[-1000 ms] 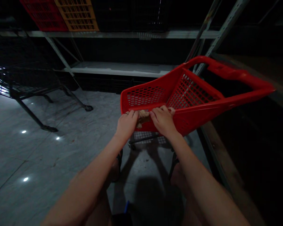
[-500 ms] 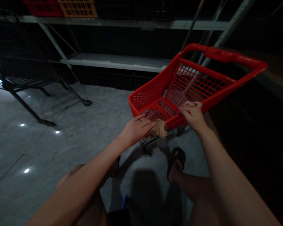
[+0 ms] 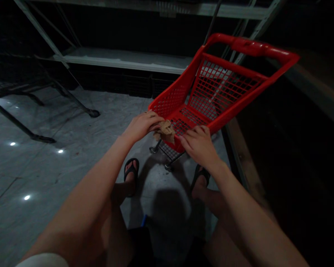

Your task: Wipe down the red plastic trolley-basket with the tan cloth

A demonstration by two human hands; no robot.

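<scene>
A small red plastic shopping cart [image 3: 219, 89] stands tilted in front of me in a dim room, its handle to the upper right. My left hand [image 3: 141, 125] is closed on a crumpled beige cloth [image 3: 164, 130], pressing it against the near front rim of the cart. My right hand [image 3: 199, 145] rests on the same rim just to the right of the cloth, fingers curled over the edge. My bare knees and sandalled feet [image 3: 131, 171] show below the cart.
Grey metal shelving [image 3: 122, 59] runs along the back wall. A dark metal cart frame [image 3: 25, 111] with wheels stands at left on the shiny grey floor. A wooden ledge [image 3: 242, 155] and dark shelving close off the right side.
The cart has swung nearer and more upright in view. My right hand has slid from the side rim down to the front edge, and my left hand has moved the cloth along the rim.
</scene>
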